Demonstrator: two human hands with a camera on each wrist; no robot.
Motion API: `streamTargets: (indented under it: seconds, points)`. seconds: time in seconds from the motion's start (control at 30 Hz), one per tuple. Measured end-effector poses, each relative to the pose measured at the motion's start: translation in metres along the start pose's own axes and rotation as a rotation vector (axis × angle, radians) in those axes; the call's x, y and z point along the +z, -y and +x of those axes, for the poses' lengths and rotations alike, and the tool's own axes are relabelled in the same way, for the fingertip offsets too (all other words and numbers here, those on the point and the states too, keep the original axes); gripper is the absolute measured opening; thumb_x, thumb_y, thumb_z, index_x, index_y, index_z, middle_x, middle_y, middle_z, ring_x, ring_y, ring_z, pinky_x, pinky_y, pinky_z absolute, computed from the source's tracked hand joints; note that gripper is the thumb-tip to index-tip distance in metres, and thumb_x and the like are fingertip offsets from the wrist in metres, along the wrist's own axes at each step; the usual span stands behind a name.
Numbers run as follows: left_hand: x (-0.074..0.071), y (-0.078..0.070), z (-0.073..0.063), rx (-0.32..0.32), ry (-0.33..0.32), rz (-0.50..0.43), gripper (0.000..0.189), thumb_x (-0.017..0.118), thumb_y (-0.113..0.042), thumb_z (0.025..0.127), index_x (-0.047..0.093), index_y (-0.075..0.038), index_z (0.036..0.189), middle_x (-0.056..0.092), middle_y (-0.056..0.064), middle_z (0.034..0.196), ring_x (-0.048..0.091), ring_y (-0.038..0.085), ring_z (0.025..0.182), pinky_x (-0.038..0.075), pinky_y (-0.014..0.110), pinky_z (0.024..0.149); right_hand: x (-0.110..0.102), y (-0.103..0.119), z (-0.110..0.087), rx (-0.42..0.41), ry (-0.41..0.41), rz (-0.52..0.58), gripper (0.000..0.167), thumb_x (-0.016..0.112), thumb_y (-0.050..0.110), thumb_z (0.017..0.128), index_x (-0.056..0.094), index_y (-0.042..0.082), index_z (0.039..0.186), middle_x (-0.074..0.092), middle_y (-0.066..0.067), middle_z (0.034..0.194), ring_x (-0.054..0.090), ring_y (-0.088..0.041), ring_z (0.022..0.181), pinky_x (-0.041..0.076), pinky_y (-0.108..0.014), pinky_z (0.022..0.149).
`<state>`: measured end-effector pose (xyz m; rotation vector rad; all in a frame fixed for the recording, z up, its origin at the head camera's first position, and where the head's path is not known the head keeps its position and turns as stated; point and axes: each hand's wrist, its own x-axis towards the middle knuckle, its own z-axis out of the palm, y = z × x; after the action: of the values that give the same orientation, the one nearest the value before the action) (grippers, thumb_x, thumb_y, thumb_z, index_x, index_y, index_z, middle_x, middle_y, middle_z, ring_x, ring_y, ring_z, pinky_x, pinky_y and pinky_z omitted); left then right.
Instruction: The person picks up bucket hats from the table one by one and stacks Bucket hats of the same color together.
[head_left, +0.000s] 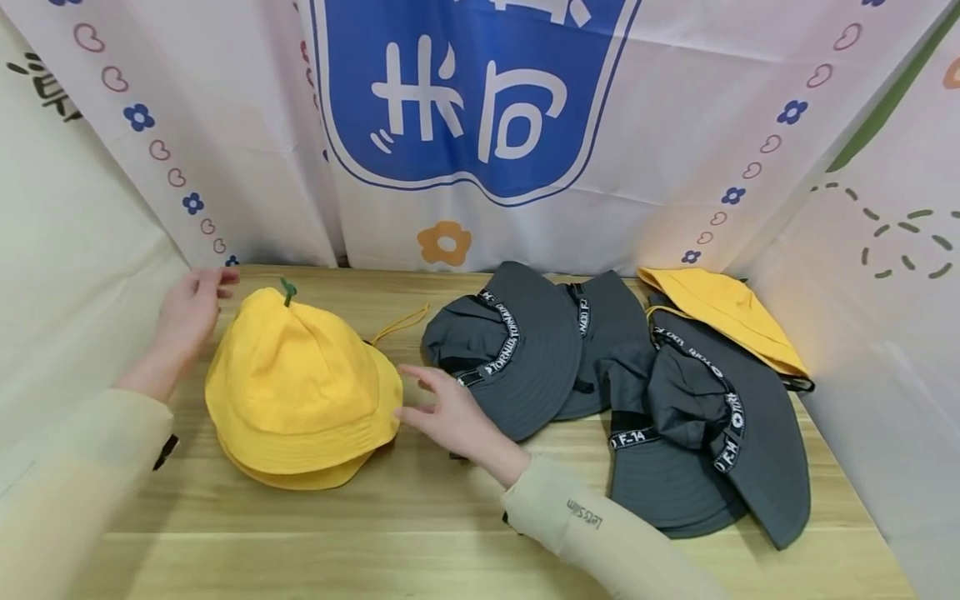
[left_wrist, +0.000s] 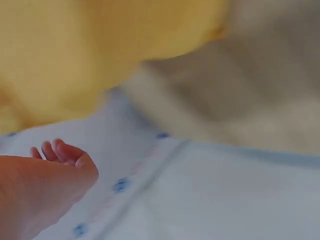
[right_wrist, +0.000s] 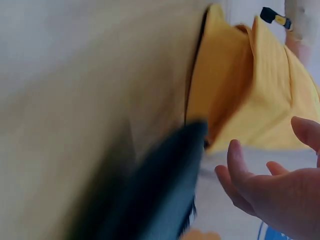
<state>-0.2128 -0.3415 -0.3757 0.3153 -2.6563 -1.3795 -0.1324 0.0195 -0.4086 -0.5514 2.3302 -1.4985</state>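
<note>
Two yellow bucket hats [head_left: 300, 375] are stacked at the left of the table, the upper one topped by a small green sprout [head_left: 288, 290]. My left hand [head_left: 191, 312] is raised just beyond the stack's far left side, fingers relaxed and holding nothing. In the left wrist view the same hand [left_wrist: 55, 180] shows loosely bent fingers below the yellow fabric [left_wrist: 100, 50]. On the stack's other side, my right hand [head_left: 453, 412] has its thumb and fingers spread, fingertips right at the brim. The right wrist view shows this hand [right_wrist: 280, 190] beside the yellow brim with nothing in its grasp.
Several dark grey brimmed hats [head_left: 536, 350] with lettered bands lie overlapping at the centre and right of the wooden table [head_left: 337, 550]. Another yellow hat [head_left: 727, 312] rests on them at the far right. Printed white cloth [head_left: 660, 125] walls the back and sides.
</note>
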Motion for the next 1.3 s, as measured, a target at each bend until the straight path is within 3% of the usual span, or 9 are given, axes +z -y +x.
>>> streamTargets:
  seconds: [0.13, 0.27, 0.43, 0.53, 0.67, 0.83, 1.07, 1.2, 1.3]
  points:
    - [0.005, -0.062, -0.007, 0.125, -0.065, -0.043, 0.042, 0.036, -0.044, 0.107, 0.058, -0.021, 0.133, 0.055, -0.027, 0.104, 0.049, -0.007, 0.097, 0.038, 0.011, 0.082, -0.031, -0.004, -0.004, -0.021, -0.047, 0.008, 0.053, 0.067, 0.014, 0.095, 0.05, 0.006, 0.145, 0.055, -0.015, 0.146, 0.053, -0.032, 0.135, 0.052, -0.045, 0.103]
    - [0.027, -0.134, -0.026, 0.334, -0.028, 0.034, 0.035, 0.045, -0.035, 0.106, 0.06, -0.017, 0.132, 0.063, -0.007, 0.121, 0.054, 0.002, 0.102, 0.043, 0.018, 0.084, -0.069, -0.012, -0.009, -0.03, -0.12, -0.02, 0.046, 0.066, 0.01, 0.095, 0.054, 0.005, 0.14, 0.063, -0.018, 0.134, 0.062, -0.032, 0.124, 0.054, -0.042, 0.101]
    - [0.091, -0.209, -0.055, 0.666, 0.13, 0.192, 0.025, 0.052, -0.018, 0.102, 0.064, -0.007, 0.122, 0.066, 0.009, 0.119, 0.06, 0.02, 0.103, 0.051, 0.035, 0.091, -0.128, -0.031, -0.021, -0.011, -0.24, -0.154, 0.041, 0.065, 0.011, 0.096, 0.057, 0.006, 0.136, 0.067, -0.018, 0.128, 0.066, -0.032, 0.116, 0.055, -0.044, 0.098]
    - [0.14, -0.237, -0.063, 0.781, 0.235, 0.273, 0.022, 0.057, -0.014, 0.099, 0.065, -0.006, 0.117, 0.068, 0.009, 0.116, 0.062, 0.023, 0.105, 0.052, 0.039, 0.095, -0.166, -0.045, -0.031, 0.022, -0.309, -0.258, 0.04, 0.065, 0.013, 0.097, 0.056, 0.006, 0.136, 0.067, -0.018, 0.127, 0.066, -0.033, 0.116, 0.054, -0.047, 0.099]
    - [0.204, -0.259, -0.064, 0.842, 0.323, 0.408, 0.022, 0.059, -0.017, 0.097, 0.064, -0.011, 0.118, 0.069, 0.004, 0.115, 0.062, 0.02, 0.105, 0.052, 0.035, 0.093, -0.215, -0.067, -0.049, 0.084, -0.38, -0.409, 0.04, 0.062, 0.016, 0.099, 0.055, 0.004, 0.136, 0.066, -0.02, 0.129, 0.065, -0.035, 0.115, 0.053, -0.05, 0.098]
    - [0.279, -0.272, -0.057, 0.899, 0.384, 0.521, 0.026, 0.058, -0.015, 0.097, 0.063, -0.012, 0.123, 0.07, 0.003, 0.117, 0.066, 0.018, 0.103, 0.054, 0.033, 0.089, -0.271, -0.091, -0.076, 0.155, -0.468, -0.612, 0.041, 0.061, 0.015, 0.098, 0.055, -0.003, 0.134, 0.063, -0.027, 0.127, 0.062, -0.042, 0.114, 0.049, -0.056, 0.097]
    - [0.374, -0.283, -0.052, 0.854, 0.452, 0.665, 0.038, 0.058, -0.025, 0.1, 0.055, -0.016, 0.137, 0.063, 0.002, 0.131, 0.064, 0.019, 0.112, 0.055, 0.035, 0.091, -0.331, -0.132, -0.108, 0.282, -0.508, -0.794, 0.047, 0.061, 0.012, 0.095, 0.049, -0.012, 0.134, 0.054, -0.038, 0.127, 0.05, -0.053, 0.117, 0.041, -0.065, 0.099]
    - [0.424, -0.286, -0.056, 0.835, 0.486, 0.715, 0.046, 0.055, -0.028, 0.102, 0.047, -0.02, 0.146, 0.058, 0.002, 0.14, 0.06, 0.019, 0.121, 0.054, 0.035, 0.095, -0.352, -0.156, -0.125, 0.365, -0.489, -0.894, 0.05, 0.061, 0.011, 0.094, 0.045, -0.014, 0.135, 0.047, -0.042, 0.128, 0.045, -0.059, 0.114, 0.041, -0.069, 0.093]
    - [0.454, -0.288, -0.059, 0.807, 0.528, 0.72, 0.049, 0.053, -0.03, 0.103, 0.041, -0.022, 0.151, 0.055, 0.002, 0.144, 0.057, 0.019, 0.126, 0.052, 0.037, 0.1, -0.362, -0.173, -0.134, 0.368, -0.474, -0.96, 0.05, 0.061, 0.007, 0.091, 0.045, -0.015, 0.133, 0.046, -0.044, 0.126, 0.044, -0.062, 0.109, 0.041, -0.07, 0.086]
